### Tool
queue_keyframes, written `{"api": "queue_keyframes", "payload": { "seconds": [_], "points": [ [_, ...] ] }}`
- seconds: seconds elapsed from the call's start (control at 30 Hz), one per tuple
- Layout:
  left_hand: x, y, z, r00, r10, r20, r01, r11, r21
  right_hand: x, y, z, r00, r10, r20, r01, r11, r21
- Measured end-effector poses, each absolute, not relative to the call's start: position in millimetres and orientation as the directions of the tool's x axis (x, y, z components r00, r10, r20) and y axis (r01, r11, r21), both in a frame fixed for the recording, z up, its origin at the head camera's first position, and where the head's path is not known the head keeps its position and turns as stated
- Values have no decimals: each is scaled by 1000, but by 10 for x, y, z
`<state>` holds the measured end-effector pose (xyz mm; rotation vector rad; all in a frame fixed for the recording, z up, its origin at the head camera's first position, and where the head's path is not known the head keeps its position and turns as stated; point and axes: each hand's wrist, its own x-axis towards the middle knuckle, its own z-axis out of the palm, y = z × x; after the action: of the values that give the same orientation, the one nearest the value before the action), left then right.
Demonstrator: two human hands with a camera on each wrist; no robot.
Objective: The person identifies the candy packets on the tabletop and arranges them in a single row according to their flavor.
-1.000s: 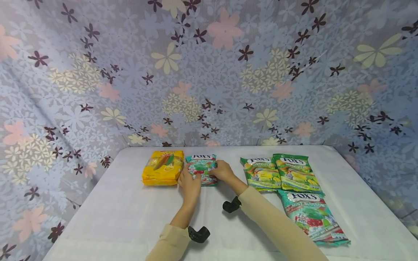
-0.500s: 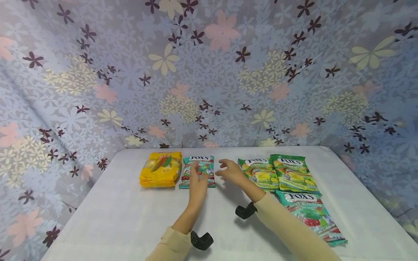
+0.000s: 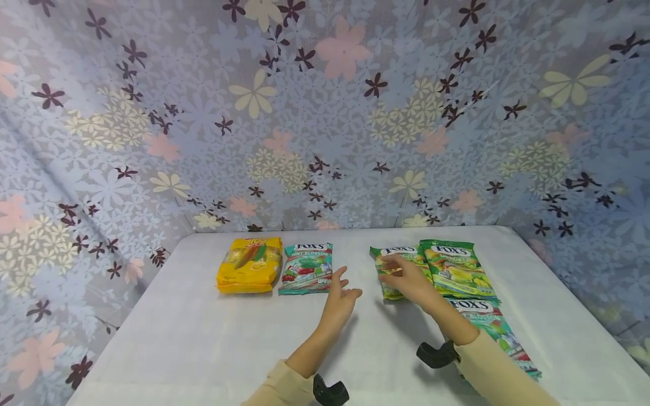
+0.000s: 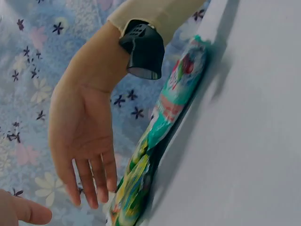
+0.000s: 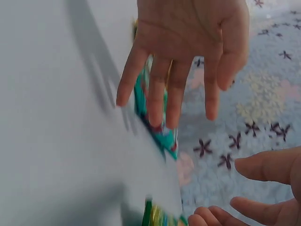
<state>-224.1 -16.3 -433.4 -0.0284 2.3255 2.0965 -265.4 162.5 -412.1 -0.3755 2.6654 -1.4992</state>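
Over the white table, my left hand (image 3: 339, 303) hangs with fingers spread and nothing in them, just right of and nearer than a teal Fox's Mint Blossom candy bag (image 3: 307, 266). My right hand (image 3: 413, 286) is held above a green-and-yellow Fox's candy bag (image 3: 390, 286), fingers slightly bent and holding nothing; it covers part of that bag. From the left wrist view, the right hand (image 4: 87, 122) appears beside the bags, apart from the tabletop. The right wrist view has the left hand (image 5: 188, 33) at the top, its fingers loosely straight, and my right fingers (image 5: 263, 165) at lower right.
A yellow candy bag (image 3: 250, 266) lies at the far left. Another green-and-yellow Fox's bag (image 3: 459, 269) touches the row at right, with a second teal bag (image 3: 500, 326) in front, partly behind the right forearm. A floral cloth (image 3: 325, 124) hangs behind the table (image 3: 193, 338).
Both hands have let go of the left teal bag, which stays beside the yellow one. My left hand moved right and nearer; the right moved right, over the green-and-yellow bag.
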Motion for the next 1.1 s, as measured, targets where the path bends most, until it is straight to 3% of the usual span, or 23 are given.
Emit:
{"api": "queue_keyframes", "payload": {
  "seconds": [0.2,0.47,0.63,0.87,1.1],
  "points": [
    [-2178,67,-4341,-988,92,-120,-111,96,989,-2415,2005,-4121,-974,-211,84,-189,553,-811],
    [-2052,333,-4416,-901,296,-317,-363,-112,925,-2170,2490,-4156,-995,-87,49,-94,635,-767],
    [-2014,508,-4423,-881,329,-341,-399,-128,908,-2084,2766,-4154,-998,-49,41,-63,671,-739],
    [-1991,670,-4457,-827,424,-369,-463,-144,874,-2032,3097,-4119,-989,-20,-144,92,682,-725],
    [-1965,710,-4496,-729,571,-379,-532,-123,838,-1972,3412,-4176,-937,-15,-348,237,705,-669]
  ]
}}
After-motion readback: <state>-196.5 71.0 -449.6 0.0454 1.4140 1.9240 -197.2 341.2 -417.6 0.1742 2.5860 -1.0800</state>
